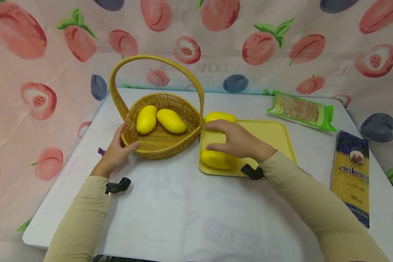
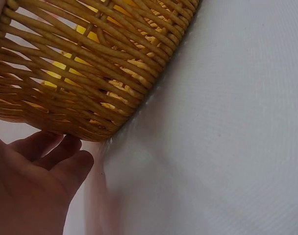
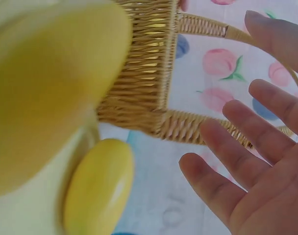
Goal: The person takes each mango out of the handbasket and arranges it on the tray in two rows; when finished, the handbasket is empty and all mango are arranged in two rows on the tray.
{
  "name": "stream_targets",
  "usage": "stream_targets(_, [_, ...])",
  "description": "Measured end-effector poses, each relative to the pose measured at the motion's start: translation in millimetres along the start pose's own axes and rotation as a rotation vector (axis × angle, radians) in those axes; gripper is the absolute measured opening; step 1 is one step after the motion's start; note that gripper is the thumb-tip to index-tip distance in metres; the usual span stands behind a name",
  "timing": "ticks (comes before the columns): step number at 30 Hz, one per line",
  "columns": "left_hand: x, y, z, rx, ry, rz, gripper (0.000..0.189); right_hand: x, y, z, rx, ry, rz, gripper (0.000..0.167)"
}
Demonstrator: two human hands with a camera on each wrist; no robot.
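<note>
A wicker basket (image 1: 160, 154) with a tall arched handle holds two yellow mangoes, one mango (image 1: 146, 120) at the left and another mango (image 1: 171, 121) beside it. My left hand (image 1: 115, 154) grips the basket's near left side, thumb over the rim and fingers (image 2: 73, 169) against the outer weave. Over the yellow tray (image 1: 265, 127), my right hand (image 1: 237, 140) hovers with fingers spread and nothing in its grasp. Below it on the tray lies a near mango (image 1: 217, 160). A far mango (image 1: 220, 116) sits at the tray's back left corner, partly hidden by that hand.
A green-edged packet (image 1: 301, 111) lies at the back right. A blue and yellow pasta pack (image 1: 352, 174) rests near the table's right edge. By my left wrist is a small purple wrapped piece (image 1: 101, 151). A fruit-print cloth (image 1: 213, 47) hangs behind the white table.
</note>
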State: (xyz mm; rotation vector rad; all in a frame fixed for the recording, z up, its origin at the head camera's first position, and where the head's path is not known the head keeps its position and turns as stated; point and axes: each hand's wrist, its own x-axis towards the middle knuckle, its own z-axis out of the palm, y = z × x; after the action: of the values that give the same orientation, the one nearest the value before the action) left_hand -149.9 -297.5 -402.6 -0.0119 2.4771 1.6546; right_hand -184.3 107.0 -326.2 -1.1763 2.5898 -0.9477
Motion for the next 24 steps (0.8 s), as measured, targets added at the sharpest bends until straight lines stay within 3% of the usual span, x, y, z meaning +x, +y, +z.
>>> stream_targets(12, [-0.3,-0.5,-0.1,0.005,0.004,-0.011,0.095,42.5,-26.4,-0.8,-0.048,-0.031,-0.056,0.062])
stream_targets(24, [-1.9,0.4,-0.3,0.006,-0.004,-0.022,0.095,93.7,-41.9,22.0,-0.037,-0.083,0.018,0.069])
